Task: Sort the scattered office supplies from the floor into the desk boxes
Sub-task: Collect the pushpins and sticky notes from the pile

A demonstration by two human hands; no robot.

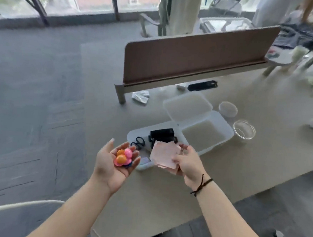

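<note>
Left hand (112, 163) palm up, fingers loosely cupped; grip holds a small cluster of round plastic pieces (123, 157), orange, pink and one blue underneath. Exact kind of item too blurred to tell.

Right hand (187, 161) closed on a stack of pale pink paper notes (163, 155), thumb on top, fingers below; the sheets fan out unevenly toward the left grip. Dark cord bracelet (202, 185) on the right wrist.

Both grips hover over the near edge of the beige surface (249, 170), close together, not touching.

Directly beyond the grips: a clear plastic box (132, 135) holding black-handled scissors (138, 143) and a black blocky item (162, 135), likely a stapler or punch. The notes overlap this box's near side from above. Beyond the right grip, a second clear box (228, 133), then its lid or another box (187, 105) farther back. Well right of the right grip: a small glass jar (243, 131) and a small round cup (227, 108). A brown divider panel (192, 56) stands at the far edge.
</note>
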